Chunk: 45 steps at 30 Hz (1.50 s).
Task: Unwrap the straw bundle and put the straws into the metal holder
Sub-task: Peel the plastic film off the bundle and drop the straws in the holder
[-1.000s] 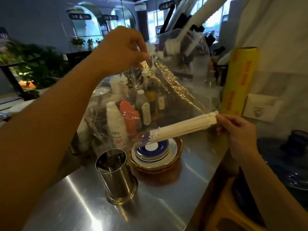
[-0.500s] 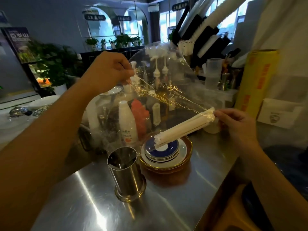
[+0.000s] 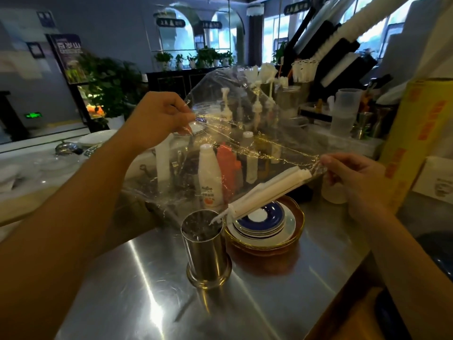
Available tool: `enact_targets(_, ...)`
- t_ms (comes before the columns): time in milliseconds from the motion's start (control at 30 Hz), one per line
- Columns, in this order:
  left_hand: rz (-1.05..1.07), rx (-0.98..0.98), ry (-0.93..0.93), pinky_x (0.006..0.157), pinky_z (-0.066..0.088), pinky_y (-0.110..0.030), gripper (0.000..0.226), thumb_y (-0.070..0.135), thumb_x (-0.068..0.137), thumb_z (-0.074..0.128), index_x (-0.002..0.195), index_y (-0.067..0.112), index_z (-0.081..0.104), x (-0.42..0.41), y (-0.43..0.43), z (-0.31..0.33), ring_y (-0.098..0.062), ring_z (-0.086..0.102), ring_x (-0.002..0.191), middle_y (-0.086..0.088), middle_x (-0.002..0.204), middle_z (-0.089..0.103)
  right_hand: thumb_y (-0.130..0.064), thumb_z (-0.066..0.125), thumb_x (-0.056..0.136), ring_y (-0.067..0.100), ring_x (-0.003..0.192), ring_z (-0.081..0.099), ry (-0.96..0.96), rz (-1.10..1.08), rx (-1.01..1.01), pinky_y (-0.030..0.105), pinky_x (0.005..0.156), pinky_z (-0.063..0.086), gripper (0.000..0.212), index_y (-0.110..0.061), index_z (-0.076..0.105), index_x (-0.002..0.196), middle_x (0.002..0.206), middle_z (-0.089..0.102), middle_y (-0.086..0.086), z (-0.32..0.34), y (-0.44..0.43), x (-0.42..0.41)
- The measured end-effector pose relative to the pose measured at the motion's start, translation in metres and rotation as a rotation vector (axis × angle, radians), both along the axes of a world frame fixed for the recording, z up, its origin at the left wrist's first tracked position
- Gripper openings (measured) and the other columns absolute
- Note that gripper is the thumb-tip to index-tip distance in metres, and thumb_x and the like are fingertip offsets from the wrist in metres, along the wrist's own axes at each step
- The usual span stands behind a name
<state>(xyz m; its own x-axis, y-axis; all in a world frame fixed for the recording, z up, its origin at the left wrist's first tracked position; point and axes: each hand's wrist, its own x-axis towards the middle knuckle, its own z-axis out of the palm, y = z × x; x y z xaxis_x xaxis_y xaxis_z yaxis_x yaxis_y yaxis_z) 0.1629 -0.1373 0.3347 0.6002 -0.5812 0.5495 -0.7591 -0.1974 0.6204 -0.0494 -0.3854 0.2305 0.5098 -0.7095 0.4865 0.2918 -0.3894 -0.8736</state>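
Observation:
A bundle of white paper-wrapped straws (image 3: 267,192) slants down to the left, its lower tips just over the mouth of the metal holder (image 3: 206,249) on the steel counter. My right hand (image 3: 353,177) pinches the bundle's upper end. A sheet of clear plastic wrap (image 3: 245,133) spreads from the bundle up to my left hand (image 3: 161,119), which pinches its far edge and holds it raised and taut. The holder stands upright; I cannot tell what is inside it.
A stack of plates (image 3: 264,224) with a blue-rimmed saucer on top sits right of the holder. Sauce bottles (image 3: 210,182) and pump bottles stand behind the wrap. A yellow film roll (image 3: 416,133) stands at the right. The steel counter (image 3: 269,303) edge runs along the lower right.
The straw bundle has come down and to the left, so its tips now hang over the holder. My left hand has lowered, and the wrap has spread wider.

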Motion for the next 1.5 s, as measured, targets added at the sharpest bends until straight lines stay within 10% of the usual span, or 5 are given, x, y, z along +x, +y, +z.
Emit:
enact_targets(967,0.038,0.016,0.009,0.065,0.051,-0.021,0.005,0.024,0.085,0.063,0.082,0.021,0.061,0.004,0.008,-0.019,-0.001,0.065,0.061,0.002,0.075,0.068,-0.02,0.06,0.082,0.006,0.058,0.063,0.059,0.26,0.249,0.017,0.048,0.052,0.01,-0.025,0.069,0.08,0.073,0.072,-0.007,-0.039,0.018,0.018)
enact_targets(1133,0.006,0.14,0.145,0.072,0.047,-0.025,0.034,0.044,0.068,0.067,0.095,0.024,0.061,0.003,0.025,-0.029,-0.007,0.066,0.08,0.006,0.084,0.068,-0.014,0.061,0.081,0.009,0.056,0.064,0.022,0.255,0.317,0.018,0.047,0.052,0.013,-0.021,0.07,0.073,0.062,0.07,-0.003,-0.037,0.02,0.026)
enact_targets(1300,0.079,0.162,0.054,0.056,0.045,-0.008,0.003,0.024,0.081,0.065,0.079,0.023,0.067,0.007,0.04,-0.04,0.004,0.062,0.066,0.002,0.078,0.069,-0.015,0.063,0.081,0.007,0.058,0.062,0.026,0.229,0.305,0.016,0.047,0.051,0.011,-0.021,0.07,0.075,0.061,0.069,-0.005,-0.033,0.022,0.032)
enact_targets(1500,0.137,0.009,0.1,0.072,0.049,-0.025,0.002,0.02,0.081,0.066,0.079,0.02,0.066,0.011,0.053,-0.035,-0.009,0.067,0.069,-0.001,0.076,0.069,-0.014,0.061,0.083,0.004,0.054,0.06,0.001,0.242,0.229,0.015,0.048,0.05,0.011,-0.019,0.069,0.077,0.057,0.067,-0.008,-0.015,0.03,0.048)
